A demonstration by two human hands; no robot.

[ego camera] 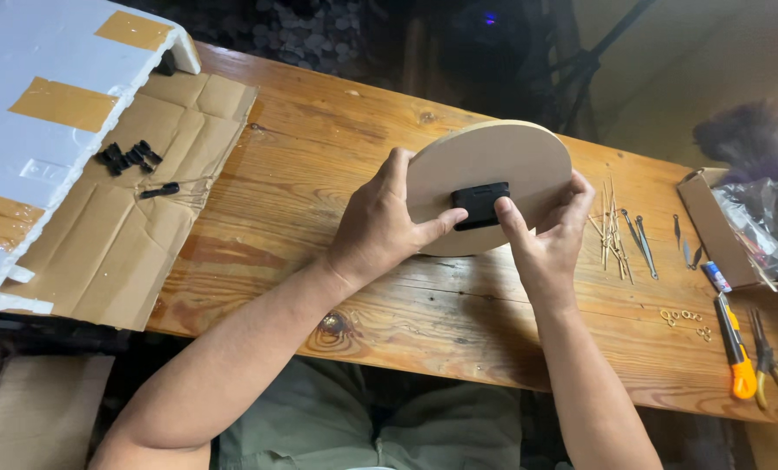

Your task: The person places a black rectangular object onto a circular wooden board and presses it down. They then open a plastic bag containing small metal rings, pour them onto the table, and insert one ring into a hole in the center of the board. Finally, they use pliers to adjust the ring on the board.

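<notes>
A round, pale wooden disc (502,165) is held tilted above the wooden table (319,148), its back face toward me. A small black square box (479,204) sits at the disc's middle. My left hand (380,226) grips the disc's left edge, its index finger touching the box's left side. My right hand (541,239) holds the disc's right edge, with the thumb pressing on the box's right side.
Thin metal and wooden clock hands (620,231) lie right of the disc. Small brass hooks (685,318), an orange utility knife (735,348), pliers (767,361) and an open carton (720,222) are at far right. Flattened cardboard (119,226) with small black parts (128,157) and white foam (41,104) lie left.
</notes>
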